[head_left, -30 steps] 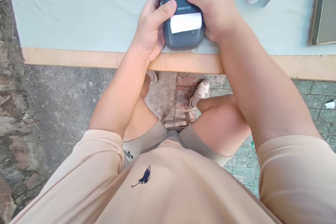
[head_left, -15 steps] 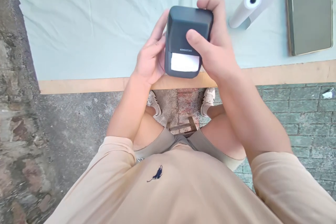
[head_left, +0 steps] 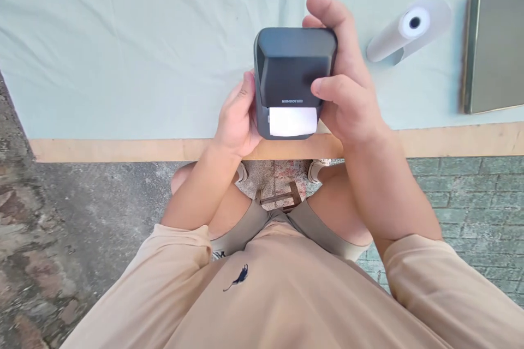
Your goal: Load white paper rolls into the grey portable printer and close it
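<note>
Two hands grip a dark grey label printer [head_left: 292,73] above the near edge of the table [head_left: 123,65]. Left hand [head_left: 237,120] closes round its left side; right hand [head_left: 347,87] wraps its right side, thumb across the front. Its long axis runs near to far, with the white label [head_left: 292,121] at the near end. To the right, well apart, lie a paper roll [head_left: 403,30] and a phone [head_left: 495,46].
</note>
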`<action>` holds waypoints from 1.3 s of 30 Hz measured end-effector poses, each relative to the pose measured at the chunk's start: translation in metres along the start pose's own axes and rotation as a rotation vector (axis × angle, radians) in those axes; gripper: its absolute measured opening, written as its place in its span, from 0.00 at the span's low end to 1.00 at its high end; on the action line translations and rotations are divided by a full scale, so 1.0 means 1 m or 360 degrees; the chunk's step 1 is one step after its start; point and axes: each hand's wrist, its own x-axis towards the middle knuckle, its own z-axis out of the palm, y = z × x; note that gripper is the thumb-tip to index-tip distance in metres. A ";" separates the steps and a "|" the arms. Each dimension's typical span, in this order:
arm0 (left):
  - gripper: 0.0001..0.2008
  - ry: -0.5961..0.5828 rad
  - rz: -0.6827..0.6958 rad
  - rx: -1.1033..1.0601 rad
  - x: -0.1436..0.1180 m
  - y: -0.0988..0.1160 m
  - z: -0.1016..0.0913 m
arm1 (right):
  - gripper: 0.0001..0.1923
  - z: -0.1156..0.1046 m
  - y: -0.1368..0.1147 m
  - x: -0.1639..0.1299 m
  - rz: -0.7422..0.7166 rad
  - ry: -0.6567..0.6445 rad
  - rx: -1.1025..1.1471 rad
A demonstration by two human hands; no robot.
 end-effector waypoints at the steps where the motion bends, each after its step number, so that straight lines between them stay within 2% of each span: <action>1: 0.21 -0.0020 0.0009 -0.0030 0.000 0.000 0.000 | 0.32 -0.001 0.001 0.001 -0.0029 -0.0038 0.0044; 3: 0.21 -0.0062 0.0038 -0.0071 0.001 0.000 -0.002 | 0.34 -0.004 0.001 0.000 -0.0107 -0.0150 0.0188; 7: 0.20 -0.0041 0.0022 -0.0121 0.001 -0.002 -0.007 | 0.40 -0.011 -0.003 -0.007 -0.0234 -0.0272 0.0108; 9: 0.18 -0.0032 -0.0037 -0.0146 0.000 -0.002 -0.007 | 0.38 -0.013 -0.006 -0.010 -0.0257 -0.0241 0.0046; 11: 0.18 -0.0059 -0.0049 -0.0167 0.000 0.000 -0.005 | 0.33 -0.012 -0.008 -0.011 -0.0249 -0.0127 -0.0018; 13: 0.21 -0.0100 -0.0050 -0.0204 0.000 0.003 -0.003 | 0.24 -0.005 -0.010 -0.007 -0.0291 0.0193 -0.0106; 14: 0.23 -0.0126 -0.0068 -0.0222 0.000 0.003 -0.002 | 0.19 -0.001 -0.010 -0.005 -0.0338 0.0459 -0.0153; 16: 0.24 -0.0181 -0.0102 -0.0222 0.001 0.004 -0.002 | 0.17 0.010 -0.012 0.002 -0.0470 0.1011 -0.0205; 17: 0.22 -0.0195 -0.0100 -0.0193 0.001 0.003 -0.002 | 0.17 0.015 -0.014 0.004 -0.0532 0.1177 -0.0200; 18: 0.19 -0.0206 -0.0090 -0.0154 0.001 0.001 -0.002 | 0.16 0.019 -0.017 0.006 -0.0580 0.1230 -0.0179; 19: 0.16 -0.0204 -0.0069 -0.0116 0.001 0.000 -0.002 | 0.14 0.021 -0.020 0.007 -0.0601 0.1173 -0.0162; 22: 0.12 -0.0173 -0.0037 -0.0039 0.000 -0.004 -0.001 | 0.09 0.015 -0.031 0.006 -0.0620 0.0785 -0.0313; 24: 0.12 -0.0179 -0.0013 -0.0012 0.000 -0.005 0.000 | 0.06 0.004 -0.037 0.004 -0.0561 0.0508 -0.0791; 27: 0.12 -0.0230 -0.0006 0.0033 0.000 -0.005 -0.001 | 0.06 -0.009 -0.043 0.000 -0.0282 0.0080 -0.1546; 29: 0.11 -0.0256 -0.0018 0.0060 0.000 -0.005 -0.002 | 0.12 -0.012 -0.045 -0.001 -0.0081 -0.0082 -0.1746; 32: 0.09 -0.0258 -0.0030 0.0109 0.000 -0.006 -0.004 | 0.20 -0.008 -0.047 0.001 0.0059 -0.0173 -0.1880; 36: 0.09 -0.0220 -0.0017 0.0109 -0.001 -0.007 -0.003 | 0.17 -0.005 -0.054 0.000 0.0005 -0.0106 -0.1967; 39: 0.10 -0.0212 -0.0017 0.0103 0.000 -0.007 -0.003 | 0.14 -0.010 -0.062 -0.008 -0.0147 0.0049 -0.1599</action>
